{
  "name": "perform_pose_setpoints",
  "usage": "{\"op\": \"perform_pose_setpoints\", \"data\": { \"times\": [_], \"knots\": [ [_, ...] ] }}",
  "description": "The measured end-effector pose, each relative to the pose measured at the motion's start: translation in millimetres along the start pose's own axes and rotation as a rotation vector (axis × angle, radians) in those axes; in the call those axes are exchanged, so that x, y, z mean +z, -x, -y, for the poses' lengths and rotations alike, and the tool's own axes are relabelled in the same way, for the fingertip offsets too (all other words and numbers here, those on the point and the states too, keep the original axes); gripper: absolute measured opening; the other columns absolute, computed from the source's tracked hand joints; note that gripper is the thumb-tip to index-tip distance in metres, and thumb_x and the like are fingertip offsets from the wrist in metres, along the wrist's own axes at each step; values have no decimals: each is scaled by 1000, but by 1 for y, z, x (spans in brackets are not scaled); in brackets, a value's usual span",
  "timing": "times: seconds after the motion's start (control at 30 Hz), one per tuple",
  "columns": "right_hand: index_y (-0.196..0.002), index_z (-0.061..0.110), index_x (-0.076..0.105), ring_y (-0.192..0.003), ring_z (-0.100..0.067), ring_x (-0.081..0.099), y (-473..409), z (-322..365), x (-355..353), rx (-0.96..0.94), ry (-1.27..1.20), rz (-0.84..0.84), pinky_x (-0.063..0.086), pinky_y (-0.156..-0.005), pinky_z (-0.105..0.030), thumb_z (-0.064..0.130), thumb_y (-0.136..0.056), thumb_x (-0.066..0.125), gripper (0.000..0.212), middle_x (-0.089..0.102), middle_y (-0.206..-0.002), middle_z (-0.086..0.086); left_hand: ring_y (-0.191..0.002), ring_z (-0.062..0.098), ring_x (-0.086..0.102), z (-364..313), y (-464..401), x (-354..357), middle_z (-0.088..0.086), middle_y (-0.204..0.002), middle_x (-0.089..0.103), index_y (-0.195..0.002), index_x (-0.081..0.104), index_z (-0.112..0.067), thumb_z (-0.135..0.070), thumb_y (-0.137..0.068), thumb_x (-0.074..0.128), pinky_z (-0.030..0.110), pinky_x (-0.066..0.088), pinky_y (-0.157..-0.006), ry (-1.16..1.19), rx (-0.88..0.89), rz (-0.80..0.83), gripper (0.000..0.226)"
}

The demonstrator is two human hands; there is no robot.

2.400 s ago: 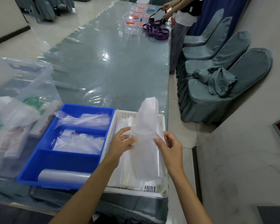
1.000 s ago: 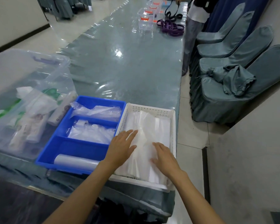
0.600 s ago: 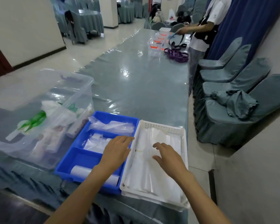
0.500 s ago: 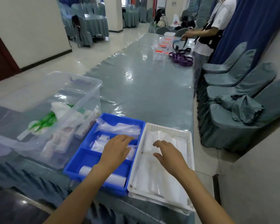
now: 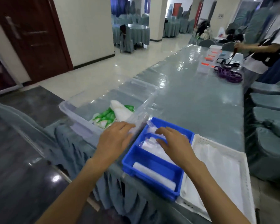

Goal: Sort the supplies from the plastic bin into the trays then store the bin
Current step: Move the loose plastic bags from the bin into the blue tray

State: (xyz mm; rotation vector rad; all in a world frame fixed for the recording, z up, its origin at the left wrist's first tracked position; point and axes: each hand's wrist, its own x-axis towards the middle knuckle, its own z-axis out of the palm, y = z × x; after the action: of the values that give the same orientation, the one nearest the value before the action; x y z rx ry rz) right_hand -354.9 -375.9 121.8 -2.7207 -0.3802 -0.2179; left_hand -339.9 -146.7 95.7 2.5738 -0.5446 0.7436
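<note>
A clear plastic bin (image 5: 74,110) stands at the table's left edge with green-and-white packets (image 5: 107,118) and a white bag (image 5: 120,110) inside. My left hand (image 5: 115,139) hovers over its near right corner, fingers straight, holding nothing. Right of the bin lies a blue divided tray (image 5: 152,175) with clear bags and a white roll (image 5: 153,175). My right hand (image 5: 173,143) is above the tray's middle compartment, fingers spread and relaxed. A white slotted tray (image 5: 242,159) with flat clear bags lies further right.
The long grey table (image 5: 192,97) runs away ahead. Far along it stand small clear boxes (image 5: 207,62) and purple straps (image 5: 228,75), with another person (image 5: 262,54) beside them. Covered chairs (image 5: 270,143) line the right side; a chair back (image 5: 14,120) is at near left.
Both hands laid the clear bag flat in the white tray, let go, and moved left. The left hand now is over the bin, the right over the blue tray. The view swung left.
</note>
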Motion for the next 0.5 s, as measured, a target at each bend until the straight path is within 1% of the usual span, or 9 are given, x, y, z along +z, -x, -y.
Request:
{"op": "perform_pose_setpoints", "data": {
  "times": [0.1, 0.2, 0.33, 0.4, 0.5],
  "knots": [
    [-118, 28, 58, -108, -17, 57, -16, 38, 11, -60, -48, -23, 51, -80, -39, 29, -95, 55, 23, 62, -118, 9, -98, 18, 60, 29, 15, -33, -4, -106, 67, -111, 67, -23, -26, -87, 62, 33, 51, -82, -64, -58, -45, 24],
    [-116, 30, 57, -104, -16, 57, -29, 70, 20, -117, -72, -41, 52, -77, -37, 29, -95, 56, 21, 62, -113, 10, -102, 17, 60, 52, 28, -57, -4, -108, 68, -110, 68, -22, -20, -83, 72, 31, 50, -83, -95, -126, -56, 27],
    [-117, 31, 58, -101, -16, 56, -47, 101, 24, -151, -100, -30, 50, -79, -37, 30, -95, 55, 21, 61, -115, 9, -104, 19, 61, 83, 37, -75, -3, -110, 67, -113, 67, -21, -19, -86, 69, 32, 51, -82, -68, -190, -58, 27],
    [-116, 30, 58, -98, -17, 57, -58, 109, 26, -158, -114, -25, 50, -78, -38, 30, -95, 56, 21, 61, -115, 8, -102, 18, 60, 97, 36, -79, -4, -110, 67, -114, 67, -22, -19, -87, 66, 30, 51, -78, -84, -205, -55, 27],
    [-116, 30, 58, -101, -17, 57, -78, 113, 34, -156, -117, -11, 51, -78, -40, 29, -95, 55, 21, 61, -115, 7, -101, 17, 60, 117, 32, -79, -5, -108, 67, -112, 67, -22, -21, -87, 63, 29, 49, -77, -96, -215, -68, 25]
  ]
}}
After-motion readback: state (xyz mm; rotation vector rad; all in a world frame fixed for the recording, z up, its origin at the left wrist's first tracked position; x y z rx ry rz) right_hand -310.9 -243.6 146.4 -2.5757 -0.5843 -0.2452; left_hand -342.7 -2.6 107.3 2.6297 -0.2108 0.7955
